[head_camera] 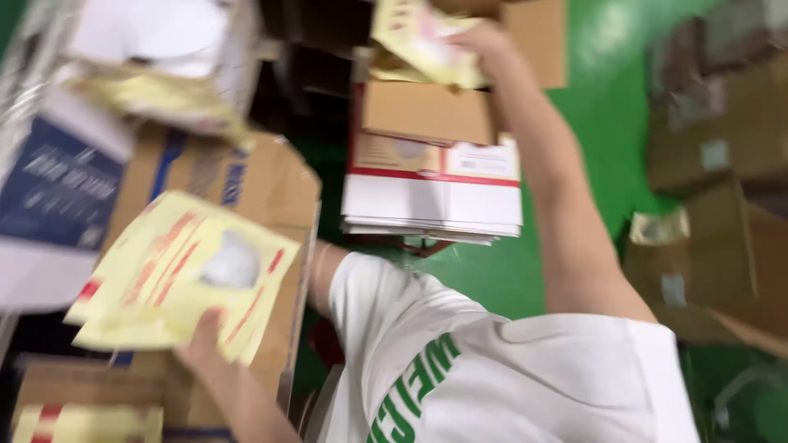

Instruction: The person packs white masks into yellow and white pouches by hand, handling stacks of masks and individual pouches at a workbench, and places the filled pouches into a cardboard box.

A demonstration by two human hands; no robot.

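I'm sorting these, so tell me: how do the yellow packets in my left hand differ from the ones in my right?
The left-hand packets are fanned out flat and face-on, showing a white window, while the right-hand packets are bent and bunched. The left hand holds its packets close, over a brown carton. The right hand holds its packets at arm's length above stacked flat cartons. Both sets are yellow with red print.
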